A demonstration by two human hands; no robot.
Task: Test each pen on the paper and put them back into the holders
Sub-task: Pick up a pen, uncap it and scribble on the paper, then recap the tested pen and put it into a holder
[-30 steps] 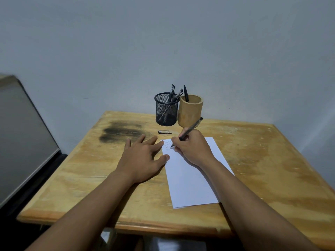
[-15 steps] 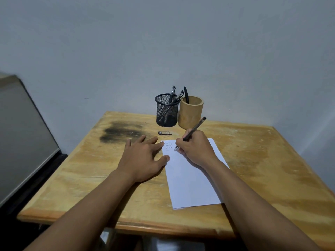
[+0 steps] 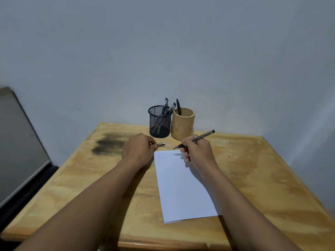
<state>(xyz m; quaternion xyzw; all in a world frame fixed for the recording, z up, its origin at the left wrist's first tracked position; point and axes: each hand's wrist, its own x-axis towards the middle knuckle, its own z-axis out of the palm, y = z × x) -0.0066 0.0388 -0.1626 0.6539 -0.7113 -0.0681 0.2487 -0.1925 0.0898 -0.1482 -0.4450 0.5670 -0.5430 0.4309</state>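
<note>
Table (image 3: 253, 169): left hand (image 3: 139, 151) now pinches cap (image 3: 161, 145); right hand (image 3: 197, 151) lifted pen (image 3: 204, 134)

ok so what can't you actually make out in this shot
Head view, the only one:
- Marks at the top left corner of the paper: too small to read.
- Small dark piece at the left hand: its near end is behind the fingers; pinched or only touched, cannot tell.
- Black pen in the wooden holder: its lower part is hidden by the wall.
- Held pen in the right hand: whether the tip is on or off the paper is unclear.
</note>
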